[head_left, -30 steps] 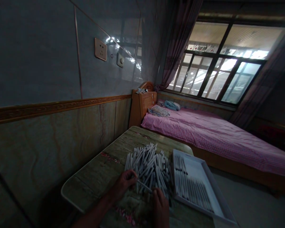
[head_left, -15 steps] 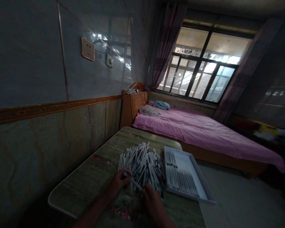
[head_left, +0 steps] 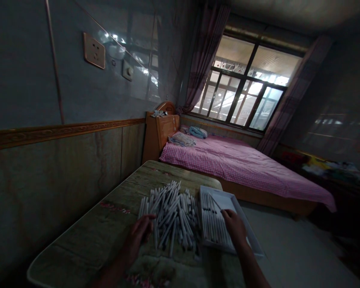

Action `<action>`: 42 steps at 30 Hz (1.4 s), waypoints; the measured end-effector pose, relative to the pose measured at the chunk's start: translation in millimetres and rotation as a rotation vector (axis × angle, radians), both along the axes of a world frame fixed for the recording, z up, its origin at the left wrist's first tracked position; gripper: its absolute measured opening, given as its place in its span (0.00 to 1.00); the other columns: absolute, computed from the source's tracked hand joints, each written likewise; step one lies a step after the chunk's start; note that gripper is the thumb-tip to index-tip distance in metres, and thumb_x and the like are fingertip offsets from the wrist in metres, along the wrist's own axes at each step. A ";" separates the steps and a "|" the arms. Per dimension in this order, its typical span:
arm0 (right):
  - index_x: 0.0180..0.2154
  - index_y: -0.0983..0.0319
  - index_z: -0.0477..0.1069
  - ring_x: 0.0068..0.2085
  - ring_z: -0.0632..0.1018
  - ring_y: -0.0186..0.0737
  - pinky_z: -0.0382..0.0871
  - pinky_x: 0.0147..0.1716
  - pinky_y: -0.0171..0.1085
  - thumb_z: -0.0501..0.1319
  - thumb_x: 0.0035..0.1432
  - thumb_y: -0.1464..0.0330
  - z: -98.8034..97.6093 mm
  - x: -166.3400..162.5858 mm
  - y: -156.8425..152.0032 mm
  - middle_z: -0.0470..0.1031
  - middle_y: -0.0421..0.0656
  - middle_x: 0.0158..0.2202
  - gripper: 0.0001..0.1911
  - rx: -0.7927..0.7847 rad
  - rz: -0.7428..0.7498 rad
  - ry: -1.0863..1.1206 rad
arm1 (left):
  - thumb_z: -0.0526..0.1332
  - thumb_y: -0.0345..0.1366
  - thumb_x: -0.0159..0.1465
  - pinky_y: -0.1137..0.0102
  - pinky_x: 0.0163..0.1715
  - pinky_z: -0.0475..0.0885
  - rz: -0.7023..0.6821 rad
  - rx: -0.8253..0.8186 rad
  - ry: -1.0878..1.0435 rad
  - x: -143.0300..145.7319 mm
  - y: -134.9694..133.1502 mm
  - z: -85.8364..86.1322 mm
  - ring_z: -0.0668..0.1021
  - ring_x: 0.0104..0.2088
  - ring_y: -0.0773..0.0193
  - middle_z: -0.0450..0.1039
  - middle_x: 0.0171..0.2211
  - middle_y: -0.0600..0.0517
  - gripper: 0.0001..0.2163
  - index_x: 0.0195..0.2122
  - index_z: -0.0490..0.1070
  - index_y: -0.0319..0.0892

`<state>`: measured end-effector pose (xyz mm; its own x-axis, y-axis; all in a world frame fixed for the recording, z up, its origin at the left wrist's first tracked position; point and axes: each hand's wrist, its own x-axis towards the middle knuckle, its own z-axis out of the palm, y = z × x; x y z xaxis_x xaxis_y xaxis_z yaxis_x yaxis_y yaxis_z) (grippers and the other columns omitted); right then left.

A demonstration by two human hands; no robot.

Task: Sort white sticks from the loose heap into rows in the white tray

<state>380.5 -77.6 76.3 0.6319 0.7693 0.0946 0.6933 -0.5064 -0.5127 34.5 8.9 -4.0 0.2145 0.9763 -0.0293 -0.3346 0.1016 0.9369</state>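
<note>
A loose heap of slim whitish pens (head_left: pixel 168 214) lies on the marbled table (head_left: pixel 96 232), pointing in several directions. My left hand (head_left: pixel 141 230) is at the heap's near left edge, fingers loosely bent and the index finger stretched toward the pens; I make out nothing held in it. Over a shallow white tray (head_left: pixel 238 208) to the right, my right hand (head_left: pixel 234 226) pinches one pen (head_left: pixel 215 203), which slants up and left from the fingertips. Beneath it, pens (head_left: pixel 213 224) lie side by side in rows in the tray, partly hidden by the hand.
The tray's right side reaches past the table's edge. Beyond the table stands a bed with a pink checked cover (head_left: pixel 228 160) and a wooden headboard (head_left: pixel 160 134). A tiled wall with a socket (head_left: pixel 94 51) runs along the left.
My right hand has moved from the heap's near side to over the tray, carrying a pen. The left hand has shifted slightly left and no longer holds the pen. The view has turned slightly right.
</note>
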 end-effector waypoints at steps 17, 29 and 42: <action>0.48 0.58 0.75 0.50 0.78 0.47 0.68 0.39 0.38 0.45 0.65 0.60 -30.3 35.5 68.5 0.78 0.49 0.49 0.23 -0.270 -0.150 -0.063 | 0.70 0.54 0.45 0.77 0.18 0.56 0.027 -0.099 0.111 2.2 4.4 -4.9 0.64 0.19 0.72 0.65 0.20 0.58 0.22 0.34 0.76 0.42; 0.44 0.57 0.78 0.49 0.77 0.48 0.65 0.41 0.39 0.51 0.62 0.62 -32.7 31.1 50.9 0.79 0.48 0.45 0.18 -0.315 0.073 -0.292 | 0.71 0.52 0.43 0.76 0.18 0.57 -0.005 -0.095 0.108 2.6 1.9 0.8 0.63 0.19 0.71 0.64 0.18 0.59 0.21 0.31 0.76 0.42; 0.43 0.55 0.78 0.47 0.76 0.41 0.62 0.42 0.35 0.53 0.56 0.75 -30.3 26.9 37.1 0.79 0.43 0.45 0.20 -0.317 0.169 -0.441 | 0.71 0.51 0.42 0.77 0.18 0.57 -0.016 -0.099 0.101 4.3 -1.3 8.7 0.63 0.18 0.72 0.63 0.18 0.59 0.21 0.31 0.76 0.41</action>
